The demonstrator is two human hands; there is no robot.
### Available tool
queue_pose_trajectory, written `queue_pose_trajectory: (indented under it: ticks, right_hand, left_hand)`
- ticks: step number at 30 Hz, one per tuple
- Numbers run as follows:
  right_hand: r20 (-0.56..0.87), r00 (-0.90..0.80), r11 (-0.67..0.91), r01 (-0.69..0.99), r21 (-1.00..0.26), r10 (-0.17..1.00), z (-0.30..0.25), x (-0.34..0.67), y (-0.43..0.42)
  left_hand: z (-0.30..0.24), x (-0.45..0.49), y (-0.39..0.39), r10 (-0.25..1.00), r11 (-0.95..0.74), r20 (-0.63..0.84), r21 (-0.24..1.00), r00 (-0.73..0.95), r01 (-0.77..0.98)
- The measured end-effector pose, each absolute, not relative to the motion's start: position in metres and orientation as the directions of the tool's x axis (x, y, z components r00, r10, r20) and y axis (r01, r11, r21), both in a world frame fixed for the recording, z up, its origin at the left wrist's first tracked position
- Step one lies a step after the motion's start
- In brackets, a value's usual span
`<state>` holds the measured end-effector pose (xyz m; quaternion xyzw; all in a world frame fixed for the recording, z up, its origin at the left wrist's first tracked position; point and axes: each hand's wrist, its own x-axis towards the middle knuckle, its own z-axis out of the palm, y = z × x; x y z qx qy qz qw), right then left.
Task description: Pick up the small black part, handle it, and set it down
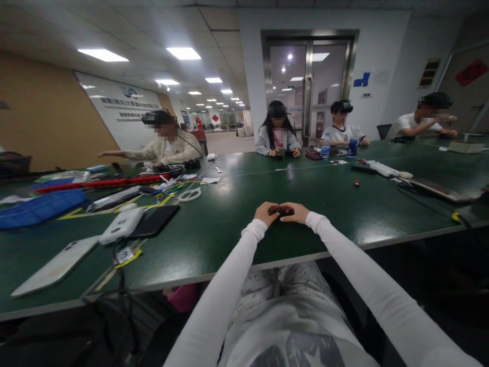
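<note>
Both my hands meet over the green table [214, 244], a little in from its front edge. My left hand [266, 213] is closed around one end of a small dark object [281, 210]. From the other side, my right hand [298, 213] grips the same dark object, fingers curled over it. Its kind is too small and too dark to make out, and the fingers cover much of it. White sleeves reach down to both wrists.
To the left lie a black tablet-like slab [155, 221], a white device [122, 224], a white phone-shaped thing [57, 265], a coiled white cable [190, 194] and a blue tray [42, 208]. A small red item [356, 183] and a laptop [439, 189] are rightward. Several people sit across the table.
</note>
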<state>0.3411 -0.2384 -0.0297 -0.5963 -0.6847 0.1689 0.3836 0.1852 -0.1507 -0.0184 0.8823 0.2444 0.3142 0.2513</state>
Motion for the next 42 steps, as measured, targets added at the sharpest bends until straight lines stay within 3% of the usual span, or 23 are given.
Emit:
queue_pose_trajectory:
  ticks: [5,14,22,28,33,37,42]
  right_hand:
    - [0.323,0.014,0.234,0.66,-0.714,0.946,-0.029,0.34,-0.238]
    - [0.314,0.016,0.226,0.661,-0.716,0.949,-0.022,0.335,-0.244]
    - [0.321,0.008,0.229,0.684,-0.693,0.947,-0.023,0.336,-0.243]
    - [0.336,0.015,0.232,0.694,-0.682,0.942,-0.025,0.336,-0.241]
    - [0.359,0.027,0.227,0.73,-0.645,0.933,-0.026,0.337,-0.242]
    - [0.345,0.032,0.21,0.739,-0.64,0.938,-0.025,0.337,-0.243]
    - [0.315,0.035,0.187,0.74,-0.646,0.948,-0.024,0.337,-0.244]
  left_hand:
    - [-0.018,0.184,-0.15,0.565,-0.79,0.458,0.539,0.686,0.291]
    - [-0.021,0.183,-0.149,0.587,-0.771,0.457,0.567,0.668,0.289]
    - [-0.018,0.183,-0.15,0.655,-0.688,0.43,0.679,0.622,0.256]
    - [-0.017,0.184,-0.14,0.744,-0.529,0.441,0.848,0.502,0.038]
    - [-0.015,0.181,-0.129,0.9,-0.228,0.268,0.962,0.343,-0.153]
    - [-0.01,0.174,-0.121,0.975,-0.003,0.09,0.92,0.203,-0.391]
    - [-0.004,0.162,-0.113,0.995,0.092,-0.056,0.8,0.079,-0.592]
